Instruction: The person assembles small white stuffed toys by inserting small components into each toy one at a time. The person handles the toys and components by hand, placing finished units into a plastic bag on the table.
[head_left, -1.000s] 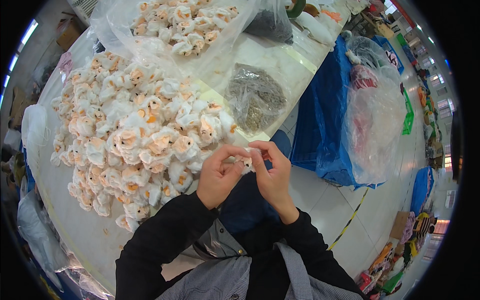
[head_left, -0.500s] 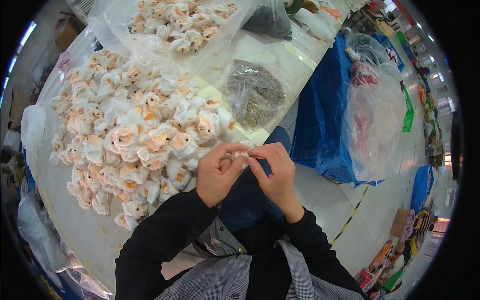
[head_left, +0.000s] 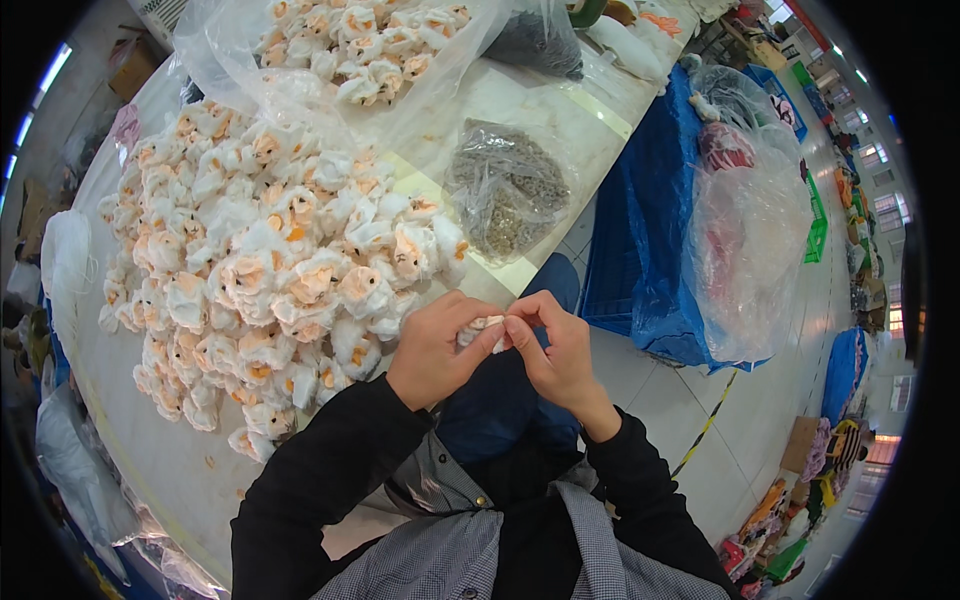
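Note:
A small white fluffy plush piece (head_left: 482, 328) is held between my two hands, in front of the table edge and above my lap. The fingers and thumb of my left hand (head_left: 432, 348) close around most of it. My right hand (head_left: 556, 355) pinches its right end between thumb and forefinger. Fingers hide much of the piece, so its full shape does not show. Just left of my left hand lies a large heap of white and peach plush pieces (head_left: 240, 275) with small dark spots and orange bits.
Beyond my hands a clear bag of small brownish parts (head_left: 510, 190) lies on the table (head_left: 160, 470). More plush pieces fill an open plastic bag (head_left: 370, 50) at the back, beside a dark grey bag (head_left: 540, 45). A blue crate (head_left: 640, 250) stands right of the table.
Both hands have come slightly nearer to me with the plush piece, and more of its white fluff shows between the fingers. The heap and bags stay where they were.

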